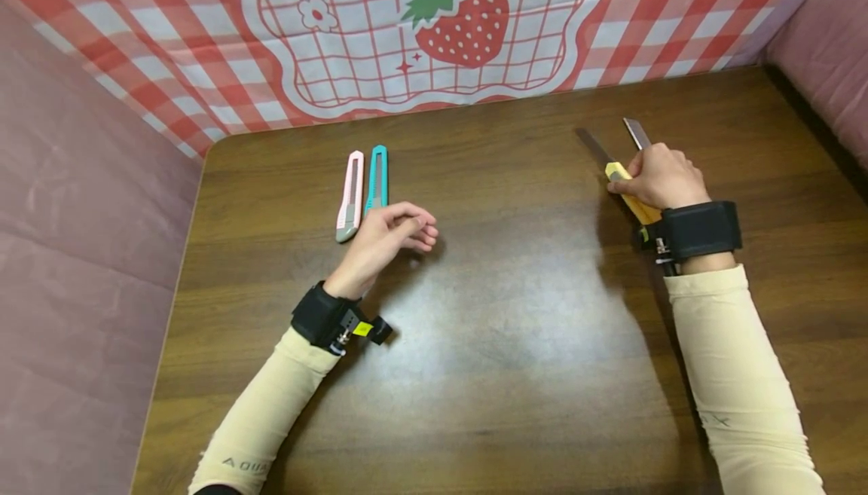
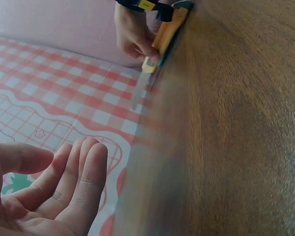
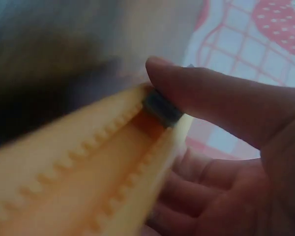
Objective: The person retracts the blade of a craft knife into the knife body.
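Note:
My right hand [image 1: 667,178] grips a yellow utility knife [image 1: 640,205] with its blade out, pointing away to the far left. In the right wrist view, the thumb presses the dark slider [image 3: 162,108] at the front of the toothed slot. Another bare blade [image 1: 636,133] shows beyond the knuckles, the rest of that knife hidden by the hand; a green edge [image 2: 161,61] shows beside the yellow knife in the left wrist view. My left hand [image 1: 393,235] holds nothing, fingers loosely bent, overlapping the lower end of a teal utility knife [image 1: 377,178].
A pink utility knife [image 1: 350,194] with a grey end lies left of the teal one. Both rest on the brown wooden table [image 1: 488,374]. A checked strawberry cloth [image 1: 434,28] stands along the back edge, with pink fabric [image 1: 81,254] at the left and right sides.

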Motion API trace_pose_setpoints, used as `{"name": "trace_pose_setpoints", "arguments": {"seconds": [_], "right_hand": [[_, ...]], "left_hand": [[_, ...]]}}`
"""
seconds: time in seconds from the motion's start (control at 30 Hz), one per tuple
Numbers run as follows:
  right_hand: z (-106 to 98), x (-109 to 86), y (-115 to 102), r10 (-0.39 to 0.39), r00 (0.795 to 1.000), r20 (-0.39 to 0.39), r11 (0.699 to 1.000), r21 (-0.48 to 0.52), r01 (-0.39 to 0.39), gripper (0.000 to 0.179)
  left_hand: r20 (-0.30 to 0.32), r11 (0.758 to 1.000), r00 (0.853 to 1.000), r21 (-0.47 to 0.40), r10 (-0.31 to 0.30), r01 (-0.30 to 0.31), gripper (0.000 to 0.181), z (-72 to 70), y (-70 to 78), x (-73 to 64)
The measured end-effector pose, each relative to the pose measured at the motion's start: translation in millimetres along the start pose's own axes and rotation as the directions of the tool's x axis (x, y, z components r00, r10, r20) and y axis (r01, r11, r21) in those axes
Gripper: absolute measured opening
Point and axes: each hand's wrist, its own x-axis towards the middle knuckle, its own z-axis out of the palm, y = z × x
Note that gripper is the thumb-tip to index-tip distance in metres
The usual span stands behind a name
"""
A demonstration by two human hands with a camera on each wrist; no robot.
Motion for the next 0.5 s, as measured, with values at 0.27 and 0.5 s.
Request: {"name": "trace_pose_setpoints", "arguments": {"seconds": [0.27, 0.5], "right_hand": [[-9.5, -10.7, -25.0, -0.177, 0.982, -0.058, 0.969, 0.164, 0.185, 0.036], [-12.1, -20.3, -52.0, -0.345, 0.933, -0.102, 0.841, 0.409, 0.356, 0.029]], "left_hand": [[0.007, 1.000, 1.000, 0.004, -0.010, 0.010, 0.024, 2.0, 0.1, 0.4], [0.015, 1.000, 1.000, 0.005, -0.024, 0.024, 0.023, 5.1, -1.2, 0.7]]}}
